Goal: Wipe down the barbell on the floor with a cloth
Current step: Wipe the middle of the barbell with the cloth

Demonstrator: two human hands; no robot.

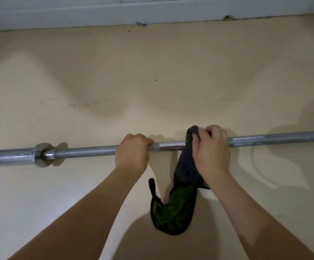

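Observation:
A long steel barbell (88,150) lies across the cream floor from left edge to right edge, with a collar (42,154) near its left end. My left hand (131,152) is closed around the shaft near the middle. Just to the right, my right hand (211,151) presses a dark grey and green cloth (178,201) around the bar. The cloth's top is bunched over the shaft under my fingers. Its loose lower part trails toward me onto the floor. A short shiny stretch of bar shows between my two hands.
A white baseboard (152,14) runs along the far wall, with a small blue scrap (140,23) at its foot. Bare cream floor (152,81) lies between the bar and the wall. The right end of the bar runs out of view.

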